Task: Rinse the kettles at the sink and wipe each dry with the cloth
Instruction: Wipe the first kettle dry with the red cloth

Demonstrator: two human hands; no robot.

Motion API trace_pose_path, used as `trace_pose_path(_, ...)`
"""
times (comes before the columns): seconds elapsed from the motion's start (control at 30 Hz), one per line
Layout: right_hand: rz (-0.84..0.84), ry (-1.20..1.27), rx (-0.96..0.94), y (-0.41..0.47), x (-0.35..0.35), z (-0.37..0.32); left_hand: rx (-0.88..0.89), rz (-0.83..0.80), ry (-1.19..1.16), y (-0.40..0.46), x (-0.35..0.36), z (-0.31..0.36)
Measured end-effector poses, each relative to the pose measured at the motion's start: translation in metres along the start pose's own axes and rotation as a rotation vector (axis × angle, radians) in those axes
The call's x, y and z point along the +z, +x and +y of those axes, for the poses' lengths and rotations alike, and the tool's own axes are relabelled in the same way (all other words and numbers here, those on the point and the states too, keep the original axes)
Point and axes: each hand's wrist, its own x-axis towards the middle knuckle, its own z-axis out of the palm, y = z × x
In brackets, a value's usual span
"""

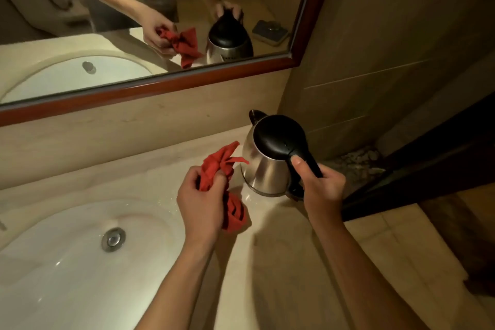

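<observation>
A steel kettle (263, 166) with a black lid and black handle stands tilted on the beige counter (281, 236), right of the sink. My right hand (322, 190) grips its handle, thumb on top. My left hand (201, 203) holds a bunched red cloth (222, 169) just left of the kettle, one corner of the cloth touching the steel side. Only one kettle is in view.
The white oval sink (67, 262) with a metal drain (113, 239) lies at the lower left. A wood-framed mirror (160, 86) runs along the back wall and reflects the hands, cloth and kettle. A tiled wall and a dark door frame (415, 177) close the right side.
</observation>
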Motion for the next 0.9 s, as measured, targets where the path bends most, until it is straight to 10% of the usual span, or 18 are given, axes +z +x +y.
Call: trace_pose_path(0.9, -0.018, 0.036, 0.026, 0.048, 0.024, -0.008, -0.044, 0.009, -0.126, -0.005, -0.015, -0.003)
